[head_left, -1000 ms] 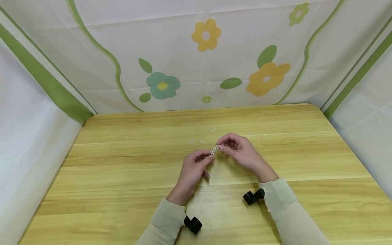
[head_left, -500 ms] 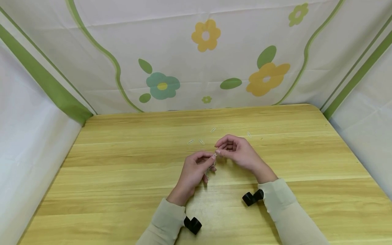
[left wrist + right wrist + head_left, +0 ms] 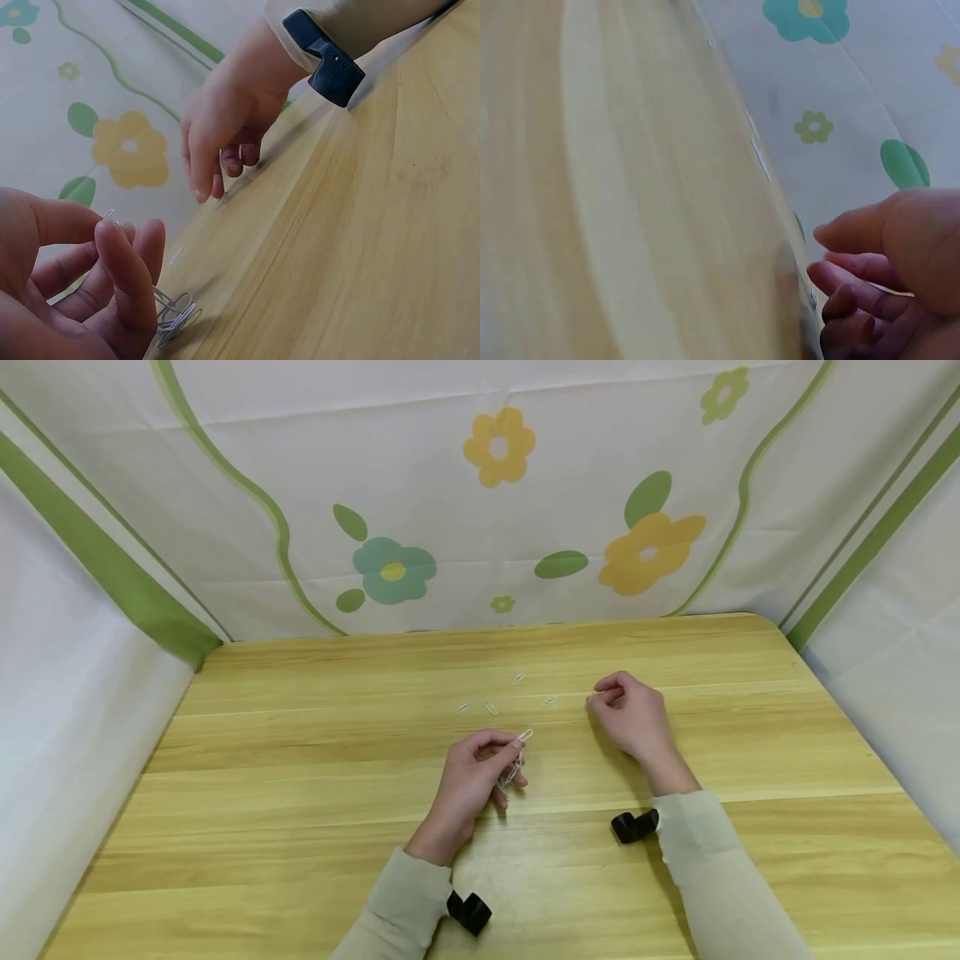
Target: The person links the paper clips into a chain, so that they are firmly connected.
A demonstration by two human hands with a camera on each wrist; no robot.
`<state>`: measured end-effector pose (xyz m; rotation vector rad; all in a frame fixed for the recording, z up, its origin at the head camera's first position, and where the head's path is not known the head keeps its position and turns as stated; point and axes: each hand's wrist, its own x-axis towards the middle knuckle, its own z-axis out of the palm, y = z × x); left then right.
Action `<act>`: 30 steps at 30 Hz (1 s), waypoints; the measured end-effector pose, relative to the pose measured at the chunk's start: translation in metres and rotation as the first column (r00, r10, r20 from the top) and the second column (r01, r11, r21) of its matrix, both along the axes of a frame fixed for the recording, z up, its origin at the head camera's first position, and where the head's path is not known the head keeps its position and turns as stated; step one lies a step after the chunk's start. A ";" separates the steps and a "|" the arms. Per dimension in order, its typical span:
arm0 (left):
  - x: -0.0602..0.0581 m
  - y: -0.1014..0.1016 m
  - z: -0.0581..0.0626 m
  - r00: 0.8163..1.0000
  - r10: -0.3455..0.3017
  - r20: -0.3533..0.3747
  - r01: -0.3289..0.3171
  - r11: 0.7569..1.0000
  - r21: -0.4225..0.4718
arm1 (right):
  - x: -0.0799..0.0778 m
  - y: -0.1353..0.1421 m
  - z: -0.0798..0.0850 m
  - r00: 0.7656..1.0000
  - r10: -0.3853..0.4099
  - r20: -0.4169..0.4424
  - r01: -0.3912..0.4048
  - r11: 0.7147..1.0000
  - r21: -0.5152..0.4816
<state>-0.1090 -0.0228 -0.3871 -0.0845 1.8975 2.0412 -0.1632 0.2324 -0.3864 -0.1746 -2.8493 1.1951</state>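
Note:
My left hand (image 3: 472, 772) pinches a white paper clip (image 3: 527, 735) between thumb and forefinger, its rounded end sticking out past the fingertips. More linked paper clips (image 3: 176, 315) dangle beside the curled lower fingers, forming a short chain. To the right, my right hand (image 3: 633, 718) reaches low over the table, thumb and forefinger apart in the right wrist view. A small clip-like shape (image 3: 814, 298) shows by its fingertips, partly hidden. Between the hands and further back lie loose paper clips, one (image 3: 551, 701) nearest the right hand and another (image 3: 491, 707) beyond the left.
Two more paper clips lie on the wood-grain table (image 3: 300, 827), one at the left (image 3: 464, 707) and one further back (image 3: 518, 678). A flowered white curtain (image 3: 450, 510) hangs behind the table's far edge. Each sleeve cuff carries a black wrist camera (image 3: 469, 913).
My right hand has let go of the chain and moved right and away, uncovering a loose paper clip. The left hand stays nearly in place, with the chain hanging from its fingers.

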 end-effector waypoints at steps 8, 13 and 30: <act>0.001 -0.001 -0.001 1.000 0.000 -0.002 0.000 1.000 0.013 | -0.011 0.014 -0.004 0.995 -0.085 0.045 0.081 0.994 0.077; 0.000 0.000 -0.001 1.000 0.014 -0.001 -0.014 1.000 0.007 | -0.014 0.014 -0.004 0.993 -0.084 0.079 0.074 0.990 0.123; -0.002 0.000 -0.001 1.000 0.012 -0.003 -0.012 1.000 0.001 | -0.009 0.009 0.013 0.979 0.025 0.202 -0.071 0.972 0.225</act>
